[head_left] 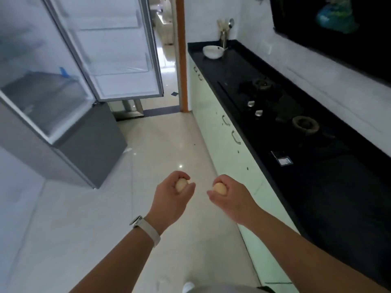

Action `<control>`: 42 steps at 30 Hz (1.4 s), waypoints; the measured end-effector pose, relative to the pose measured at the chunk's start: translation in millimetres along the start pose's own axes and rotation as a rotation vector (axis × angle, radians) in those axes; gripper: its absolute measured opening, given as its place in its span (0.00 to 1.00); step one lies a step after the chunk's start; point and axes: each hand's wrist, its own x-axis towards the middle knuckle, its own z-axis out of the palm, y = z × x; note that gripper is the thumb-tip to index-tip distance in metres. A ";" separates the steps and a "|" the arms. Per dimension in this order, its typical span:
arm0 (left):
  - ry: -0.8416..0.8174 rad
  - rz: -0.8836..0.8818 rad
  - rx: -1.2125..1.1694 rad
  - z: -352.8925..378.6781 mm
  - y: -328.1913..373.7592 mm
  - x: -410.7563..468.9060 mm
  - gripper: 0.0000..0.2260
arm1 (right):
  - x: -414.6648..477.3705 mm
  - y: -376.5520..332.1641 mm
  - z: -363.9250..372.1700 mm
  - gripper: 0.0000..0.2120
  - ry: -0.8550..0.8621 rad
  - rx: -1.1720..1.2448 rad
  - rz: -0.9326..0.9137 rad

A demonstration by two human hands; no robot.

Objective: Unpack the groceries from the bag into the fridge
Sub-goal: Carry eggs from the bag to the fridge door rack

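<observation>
Left hand [172, 199] curled its grip round a smooth pale-tan oval egg [181, 184]; right hand [231, 197] clasped a darker tan egg [220, 188].

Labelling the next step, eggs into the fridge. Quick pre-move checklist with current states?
1. Left hand has fingers curled round the left egg: ok.
2. Right hand has fingers curled round the right egg: ok.
3. Fridge door open: ok.
4. Floor between the hands and the fridge free of obstacles: ok.
5. Egg tray on the door shelves: cannot tell, too blurred.
</observation>
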 end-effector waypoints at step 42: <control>0.447 -0.228 0.185 -157.8 -20.4 382.4 0.05 | 493.5 -157.0 117.7 0.08 -0.387 0.063 -0.315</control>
